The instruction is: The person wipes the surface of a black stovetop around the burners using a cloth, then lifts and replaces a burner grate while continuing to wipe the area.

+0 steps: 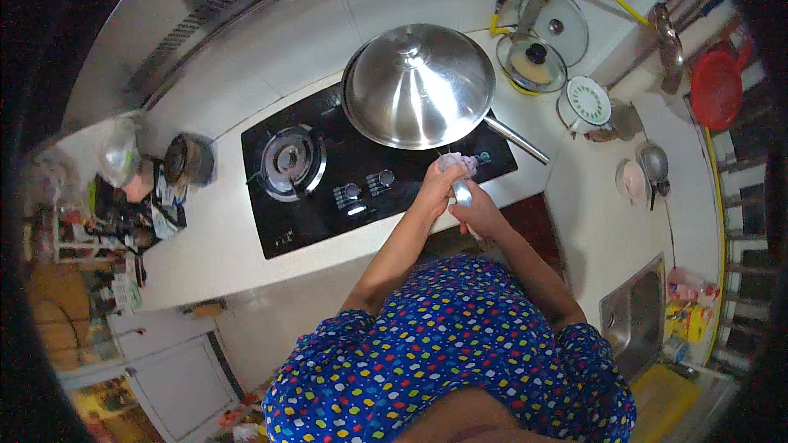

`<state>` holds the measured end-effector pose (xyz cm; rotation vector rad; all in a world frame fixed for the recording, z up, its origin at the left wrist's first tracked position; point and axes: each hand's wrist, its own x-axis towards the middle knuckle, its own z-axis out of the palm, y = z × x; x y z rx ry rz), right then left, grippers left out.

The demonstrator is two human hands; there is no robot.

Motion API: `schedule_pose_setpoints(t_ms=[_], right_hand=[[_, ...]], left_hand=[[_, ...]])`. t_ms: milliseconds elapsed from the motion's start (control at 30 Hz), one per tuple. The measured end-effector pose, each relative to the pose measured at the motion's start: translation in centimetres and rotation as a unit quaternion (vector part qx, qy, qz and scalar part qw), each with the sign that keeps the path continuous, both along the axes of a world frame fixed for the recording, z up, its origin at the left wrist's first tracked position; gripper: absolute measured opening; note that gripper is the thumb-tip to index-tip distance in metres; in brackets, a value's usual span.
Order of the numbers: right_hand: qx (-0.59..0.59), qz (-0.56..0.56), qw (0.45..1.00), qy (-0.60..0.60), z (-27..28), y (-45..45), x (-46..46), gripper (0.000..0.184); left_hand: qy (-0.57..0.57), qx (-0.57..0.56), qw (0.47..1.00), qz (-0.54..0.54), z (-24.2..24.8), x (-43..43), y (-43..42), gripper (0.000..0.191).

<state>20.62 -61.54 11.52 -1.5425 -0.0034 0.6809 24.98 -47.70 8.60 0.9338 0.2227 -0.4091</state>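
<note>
In front of the stove, my left hand is closed on a bunched pale cloth, wrapped around one end of a shiny metal utensil. My right hand grips that utensil lower down, towards my body. Its exact kind is hidden by the cloth and fingers. Just beyond the cloth sits a wok with a domed stainless steel lid on it. The wok's long metal handle points to the right. Beneath lies a black glass gas hob, its left burner bare.
Right of the hob stand glass lids and a white enamel pot. A ladle lies farther right, with a steel sink nearer me. A dark pot stands at left. The range hood hangs above.
</note>
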Motion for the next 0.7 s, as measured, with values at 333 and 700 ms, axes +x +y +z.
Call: schedule_pose_setpoints(t_ms=[333,700], right_hand=[[0.082,0.101,0.990,-0.053,2.6,2.7,-0.2,0.053],[0.137,0.220,0.965,-0.026,1.2,13.4,-1.0,0.039]], left_hand=[[-0.045,0.053,0.989,0.128,3.6,-3.1,3.1,0.030],[0.014,0.119,0.959,0.258,4.4,-7.5,13.7,0.030]])
